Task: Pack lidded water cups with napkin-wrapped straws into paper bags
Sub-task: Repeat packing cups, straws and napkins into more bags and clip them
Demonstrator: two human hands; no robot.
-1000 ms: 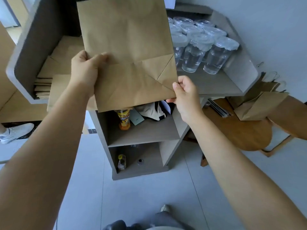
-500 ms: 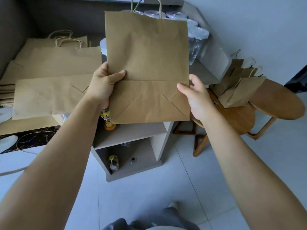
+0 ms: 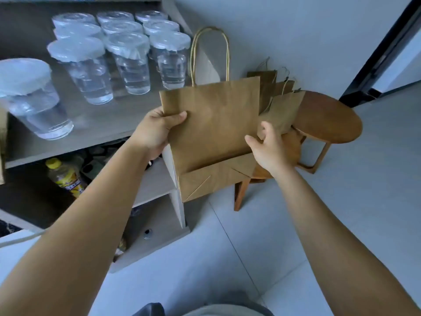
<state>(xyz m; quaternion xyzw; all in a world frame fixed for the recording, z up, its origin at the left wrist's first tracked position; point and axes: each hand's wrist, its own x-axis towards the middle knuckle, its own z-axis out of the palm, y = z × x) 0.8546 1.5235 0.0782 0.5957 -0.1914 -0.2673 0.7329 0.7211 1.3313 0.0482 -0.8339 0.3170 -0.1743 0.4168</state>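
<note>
From my head view, I have a flat, folded paper bag (image 3: 211, 135) upright between my hands, its twine handles (image 3: 209, 53) pointing up and the folded bottom flap facing me at the lower end. My left hand (image 3: 157, 133) pinches the bag's left edge, thumb over the front face and fingers curled behind. My right hand (image 3: 267, 149) grips the right edge just above the bottom fold, fingers bent round it. The lidded water cups (image 3: 127, 60) stand in rows on the desk (image 3: 95, 124) beyond and to the left of my left hand, with one more cup (image 3: 29, 96) nearer me on that side. Other paper bags (image 3: 282, 106) lean on a round wooden stool (image 3: 328, 117) just past my right hand. To do this step well, I judge I should pull the two faces apart near the mouth, push the bottom flap flat so the bag stands squarely, then set it down close to the cups. I see no straws or napkins here.
</note>
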